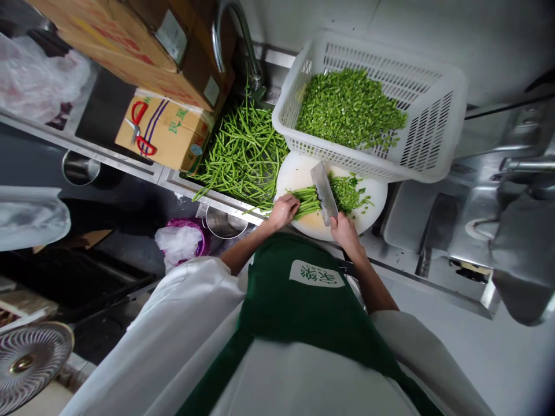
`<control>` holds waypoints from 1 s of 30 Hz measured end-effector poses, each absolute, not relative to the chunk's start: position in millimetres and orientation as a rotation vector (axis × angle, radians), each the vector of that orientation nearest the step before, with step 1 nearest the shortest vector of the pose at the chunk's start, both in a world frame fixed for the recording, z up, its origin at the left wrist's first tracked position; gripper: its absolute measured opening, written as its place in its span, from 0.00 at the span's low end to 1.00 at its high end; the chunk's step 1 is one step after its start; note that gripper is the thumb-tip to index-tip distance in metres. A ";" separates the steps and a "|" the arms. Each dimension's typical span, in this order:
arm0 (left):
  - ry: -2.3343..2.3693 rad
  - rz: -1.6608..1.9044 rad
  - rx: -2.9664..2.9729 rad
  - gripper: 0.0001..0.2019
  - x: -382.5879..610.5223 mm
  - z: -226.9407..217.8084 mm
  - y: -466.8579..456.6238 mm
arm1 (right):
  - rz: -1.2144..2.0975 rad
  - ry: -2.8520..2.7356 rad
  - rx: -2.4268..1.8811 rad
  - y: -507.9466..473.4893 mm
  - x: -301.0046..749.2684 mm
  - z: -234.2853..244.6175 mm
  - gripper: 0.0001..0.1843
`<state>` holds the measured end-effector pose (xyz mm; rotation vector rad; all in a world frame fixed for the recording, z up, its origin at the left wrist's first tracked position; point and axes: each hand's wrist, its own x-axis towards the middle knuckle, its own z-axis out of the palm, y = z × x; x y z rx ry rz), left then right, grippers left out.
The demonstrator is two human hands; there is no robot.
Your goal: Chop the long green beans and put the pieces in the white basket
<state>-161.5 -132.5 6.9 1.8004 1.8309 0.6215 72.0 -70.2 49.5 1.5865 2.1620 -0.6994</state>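
Note:
On a round white cutting board (368, 219), my right hand (346, 231) grips the handle of a cleaver (324, 193). Its broad blade stands between a bundle of long green beans (307, 202) and a small heap of chopped pieces (347, 192). My left hand (284, 211) is closed around the bundle's left end, a short way from the blade. Behind the board, a white plastic basket (437, 104) holds a large pile of chopped green pieces (349, 107). Uncut long beans (247, 156) fill the sink to the left.
A faucet (249, 46) rises behind the sink. Cardboard boxes (158, 130) stand to its left, with red-handled scissors (141, 130) on one. Below the counter edge are a metal pot (225, 222) and a purple bag-lined bin (202, 237). Metal equipment (472, 202) stands at right.

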 end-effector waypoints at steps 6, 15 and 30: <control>2.043 0.364 1.898 0.30 -152.7 18.2 -126.0 | -0.675 2.144 1.593 -75.3 63.7 53.5 0.16; 2.145 -0.057 1.926 0.42 -126.7 1.8 -121.0 | -0.578 2.176 1.553 -95.8 61.6 94.5 0.19; 2.043 -0.027 1.943 0.40 -128.1 0.7 -115.0 | -0.655 2.152 1.490 -62.1 45.4 62.8 0.17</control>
